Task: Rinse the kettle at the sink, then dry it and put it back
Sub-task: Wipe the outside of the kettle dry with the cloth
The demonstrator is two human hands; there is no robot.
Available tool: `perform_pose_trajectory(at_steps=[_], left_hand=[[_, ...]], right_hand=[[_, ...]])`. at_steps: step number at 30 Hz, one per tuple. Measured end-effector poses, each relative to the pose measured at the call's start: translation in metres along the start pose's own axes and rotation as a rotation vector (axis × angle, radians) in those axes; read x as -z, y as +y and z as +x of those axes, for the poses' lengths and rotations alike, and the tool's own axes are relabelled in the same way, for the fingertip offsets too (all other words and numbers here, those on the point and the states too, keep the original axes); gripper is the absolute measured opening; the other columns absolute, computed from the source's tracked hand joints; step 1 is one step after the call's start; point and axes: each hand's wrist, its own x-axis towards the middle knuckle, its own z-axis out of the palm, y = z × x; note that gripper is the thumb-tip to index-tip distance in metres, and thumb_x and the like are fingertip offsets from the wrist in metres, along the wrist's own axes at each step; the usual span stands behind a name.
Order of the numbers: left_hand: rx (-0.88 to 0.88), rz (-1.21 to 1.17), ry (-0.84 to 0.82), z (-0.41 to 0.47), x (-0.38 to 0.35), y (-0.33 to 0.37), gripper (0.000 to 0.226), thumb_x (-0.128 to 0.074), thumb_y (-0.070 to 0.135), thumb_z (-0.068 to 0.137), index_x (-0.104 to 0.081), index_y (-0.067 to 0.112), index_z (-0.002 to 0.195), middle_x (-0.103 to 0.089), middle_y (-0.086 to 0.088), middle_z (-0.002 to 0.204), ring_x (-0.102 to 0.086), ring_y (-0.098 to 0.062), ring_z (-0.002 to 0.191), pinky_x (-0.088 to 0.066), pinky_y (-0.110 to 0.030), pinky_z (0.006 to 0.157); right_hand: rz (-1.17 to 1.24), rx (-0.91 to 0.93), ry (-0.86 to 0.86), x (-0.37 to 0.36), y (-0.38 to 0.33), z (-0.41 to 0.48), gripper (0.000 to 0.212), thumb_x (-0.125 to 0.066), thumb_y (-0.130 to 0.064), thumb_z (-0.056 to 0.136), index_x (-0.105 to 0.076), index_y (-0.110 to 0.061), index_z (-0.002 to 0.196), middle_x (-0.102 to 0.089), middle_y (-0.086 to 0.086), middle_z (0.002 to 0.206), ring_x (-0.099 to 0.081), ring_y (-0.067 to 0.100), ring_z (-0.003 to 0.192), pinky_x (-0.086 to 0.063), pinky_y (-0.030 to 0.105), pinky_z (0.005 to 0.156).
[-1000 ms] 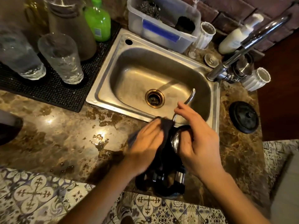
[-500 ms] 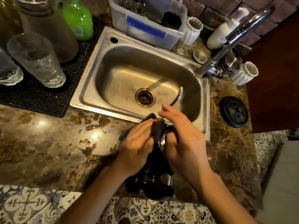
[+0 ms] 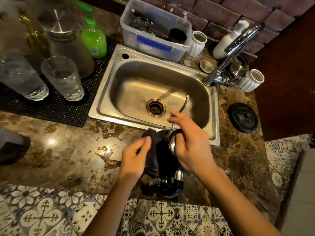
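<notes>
The kettle (image 3: pixel 167 142) sits at the lower centre of the frame, on the near edge of the counter (image 3: pixel 68 155), just in front of the sink (image 3: pixel 153 92). Its thin curved spout (image 3: pixel 185 103) reaches up and back over the sink basin, ending to the right of the drain (image 3: pixel 156 107). The dark handle and base parts of the kettle show below the hands, near the counter's front edge.

Right hand (image 3: pixel 190 142): the grip is wrapped around the polished metal rim of the kettle from the right side, fingers curled over the top near the root of the spout. The kettle body lies directly under and to the left of this palm.

Left hand (image 3: pixel 136 157): the grip is clenched on a dark cloth (image 3: pixel 152 150), pinched between thumb and fingers. The cloth hangs against the left side of the kettle, between this hand and the metal body. The hand is slightly blurred.

Surroundings:
- Black kettle lid (image 3: pixel 242 117) lies flat on the counter at the right of the frame, well apart from the kettle.
- Faucet (image 3: pixel 233 53) rises at the upper right, behind the sink's corner.
- Green soap bottle (image 3: pixel 93 41) and two glasses (image 3: pixel 63 79) stand on a black mat (image 3: pixel 51 108) at the upper left.
- Water patches mark the counter left of the hands.
</notes>
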Motion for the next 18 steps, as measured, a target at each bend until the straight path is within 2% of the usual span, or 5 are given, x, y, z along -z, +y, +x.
perform_pose_trajectory(at_steps=[3,6,8,13,18], left_hand=[[0.207,-0.279,0.122,-0.027,0.022,-0.006,0.044,-0.056,0.047,0.082,-0.075,0.012,0.1,-0.079,-0.014,0.094,-0.076,-0.029,0.082,-0.061,-0.037,0.066],[0.309,-0.421,0.12,-0.041,0.04,0.004,0.059,-0.053,0.054,0.087,-0.067,0.011,0.124,-0.073,-0.016,0.121,-0.071,-0.033,0.109,-0.053,-0.048,0.097],[0.327,-0.472,0.096,-0.047,0.044,0.018,0.063,-0.049,0.059,0.091,-0.064,0.014,0.131,-0.068,-0.016,0.132,-0.065,-0.034,0.12,-0.046,-0.05,0.106],[0.312,-0.589,-0.06,-0.071,0.041,0.058,0.061,-0.043,0.061,0.094,-0.071,0.016,0.124,-0.068,-0.016,0.131,-0.067,-0.034,0.118,-0.054,-0.048,0.099],[0.28,-0.572,-0.213,-0.101,0.029,0.091,0.067,-0.043,0.062,0.093,-0.069,0.011,0.127,-0.066,-0.022,0.133,-0.066,-0.037,0.118,-0.042,-0.049,0.106]], right_hand=[[-0.004,-0.018,-0.012,0.001,0.0,0.0,0.048,-0.044,-0.006,0.081,-0.063,-0.013,0.124,-0.057,0.001,0.143,-0.05,0.011,0.133,-0.027,0.012,0.114],[-0.023,-0.028,-0.043,0.004,-0.004,-0.002,0.046,-0.047,-0.004,0.081,-0.064,-0.015,0.123,-0.058,0.001,0.143,-0.052,0.014,0.133,-0.03,0.017,0.114],[-0.036,-0.045,-0.081,0.004,-0.006,-0.001,0.044,-0.049,-0.004,0.082,-0.064,-0.015,0.123,-0.058,0.001,0.143,-0.053,0.017,0.133,-0.032,0.022,0.114],[-0.105,-0.085,-0.163,0.02,-0.027,-0.004,0.041,-0.053,-0.005,0.091,-0.062,-0.016,0.129,-0.061,0.005,0.138,-0.054,0.022,0.128,-0.037,0.036,0.113],[0.299,-0.221,-0.09,0.055,-0.075,-0.019,0.03,-0.052,-0.043,0.099,-0.075,-0.023,0.104,-0.075,-0.004,0.099,-0.067,0.012,0.094,-0.049,0.031,0.087]])
